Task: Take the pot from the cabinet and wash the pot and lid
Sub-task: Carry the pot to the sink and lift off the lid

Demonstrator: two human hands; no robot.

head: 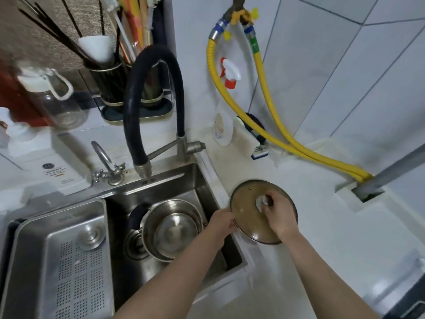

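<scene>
A: Where's the pot [171,230]?
B: In the sink [207,180], centre of the frame, below the faucet [147,107].
A: And the lid [247,217]?
B: Right of the sink, over the counter [322,226], between both hands: left hand [222,223] at its left rim, right hand [279,215] on its knob [263,201].

Home kitchen: steel sink [207,180], utensil holder [108,86].

Bare forearms, seemingly no sleeves or rings.
</scene>
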